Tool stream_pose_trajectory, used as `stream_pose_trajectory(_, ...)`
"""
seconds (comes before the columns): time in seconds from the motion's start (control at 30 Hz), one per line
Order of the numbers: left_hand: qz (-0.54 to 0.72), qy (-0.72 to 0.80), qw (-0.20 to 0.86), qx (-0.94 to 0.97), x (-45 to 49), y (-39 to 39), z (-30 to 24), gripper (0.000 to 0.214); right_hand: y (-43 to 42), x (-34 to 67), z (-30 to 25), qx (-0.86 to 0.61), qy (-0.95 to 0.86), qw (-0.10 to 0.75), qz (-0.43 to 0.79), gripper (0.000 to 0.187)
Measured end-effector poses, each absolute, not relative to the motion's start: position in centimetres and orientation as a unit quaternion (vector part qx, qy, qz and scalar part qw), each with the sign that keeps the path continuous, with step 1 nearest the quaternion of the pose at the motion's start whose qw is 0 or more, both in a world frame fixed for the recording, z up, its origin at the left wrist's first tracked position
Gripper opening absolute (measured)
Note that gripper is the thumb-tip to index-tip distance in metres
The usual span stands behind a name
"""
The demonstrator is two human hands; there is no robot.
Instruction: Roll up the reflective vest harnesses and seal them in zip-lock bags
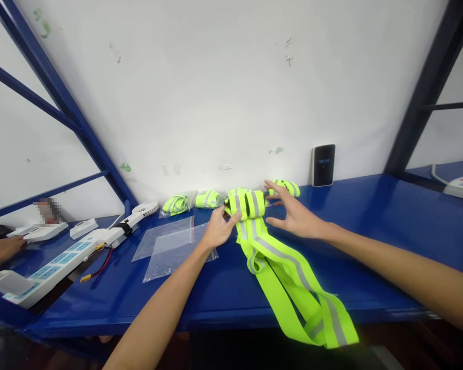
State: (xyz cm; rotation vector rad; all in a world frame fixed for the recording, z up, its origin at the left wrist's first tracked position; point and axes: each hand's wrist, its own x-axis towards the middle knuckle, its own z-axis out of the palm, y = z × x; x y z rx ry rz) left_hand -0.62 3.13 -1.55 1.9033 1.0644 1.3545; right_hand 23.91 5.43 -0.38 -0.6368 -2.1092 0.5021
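A neon-yellow reflective strap vest (293, 267) with grey stripes lies across the blue table, its loose bands trailing over the front edge. Its far end is gathered into a folded bundle. My left hand (220, 226) is closed on the left side of that bundle, thumb on top. On the bundle's right side, my right hand (291, 210) has its fingers spread and thumb apart; its fingertips are close to the fabric, and whether they touch it I cannot tell. Left of my left hand lie clear zip bags (173, 249), flat and overlapping.
Along the wall sit bagged yellow bundles (176, 204) and a folded yellow bundle (289, 187). A black-faced white device (323, 165) stands at the back right. Left are a power strip (57, 264), a small fan (145, 208), a red-black cable (102, 264) and another person's hand (3, 251).
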Motion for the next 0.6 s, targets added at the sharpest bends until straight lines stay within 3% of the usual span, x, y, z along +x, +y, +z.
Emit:
stream_pose_trajectory(0.1,0.512,0.368,0.315,0.71,0.1,2.4,-1.5,0.041,5.3,23.5,-0.4,-0.189,-0.892,0.411,0.024,0.07)
stream_pose_trajectory(0.2,0.5,0.364,0.33,0.713,0.7,1.4,-1.3,0.038,5.2,23.3,-0.4,-0.159,-0.899,0.404,-0.055,0.06)
stream_pose_trajectory(0.43,0.482,0.39,0.33,0.712,0.5,0.5,-1.0,0.04,4.9,23.5,-1.0,-0.136,-0.895,0.42,-0.061,0.065)
stream_pose_trajectory(0.6,0.446,0.405,0.258,0.756,0.0,0.4,-1.2,0.04,4.9,23.4,-1.5,-0.123,-0.899,0.416,-0.055,0.062)
